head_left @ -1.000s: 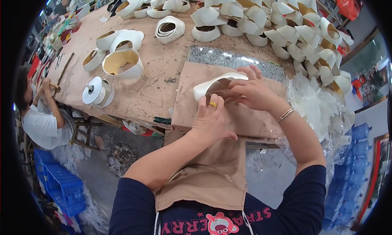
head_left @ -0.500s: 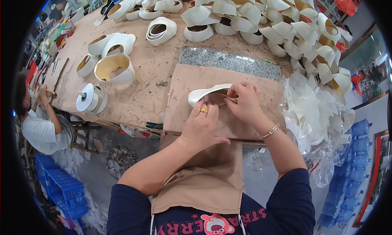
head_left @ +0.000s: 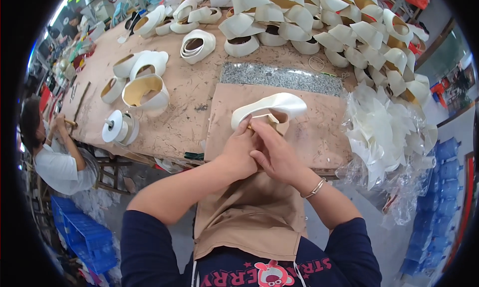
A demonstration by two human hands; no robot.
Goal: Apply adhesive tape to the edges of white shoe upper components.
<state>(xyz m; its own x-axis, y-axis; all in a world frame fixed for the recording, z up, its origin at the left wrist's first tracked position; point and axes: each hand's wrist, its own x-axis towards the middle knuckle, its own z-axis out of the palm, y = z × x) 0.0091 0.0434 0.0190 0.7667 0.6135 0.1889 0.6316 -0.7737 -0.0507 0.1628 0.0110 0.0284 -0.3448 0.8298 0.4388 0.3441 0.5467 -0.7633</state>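
Note:
A white shoe upper [head_left: 272,107] with a tan inside lies over a tan mat [head_left: 319,132] near the table's front edge. My left hand [head_left: 239,150] grips its near rim, thumb and fingers closed on the edge. My right hand [head_left: 274,150] pinches the same rim right beside it, fingers pressed into the tan lining. Both hands touch each other. A bracelet sits on my right wrist [head_left: 313,188].
Heaps of white shoe uppers [head_left: 349,27] fill the table's far side. More uppers [head_left: 144,87] and a tape roll [head_left: 117,127] lie left. Clear bags of white pieces [head_left: 389,132] hang at right. A seated person [head_left: 55,157] works at left. Blue crates [head_left: 85,232] stand below.
The shoe upper and both hands have come closer to me, toward the mat's near edge. My right hand shifted from on top of the upper to its near rim.

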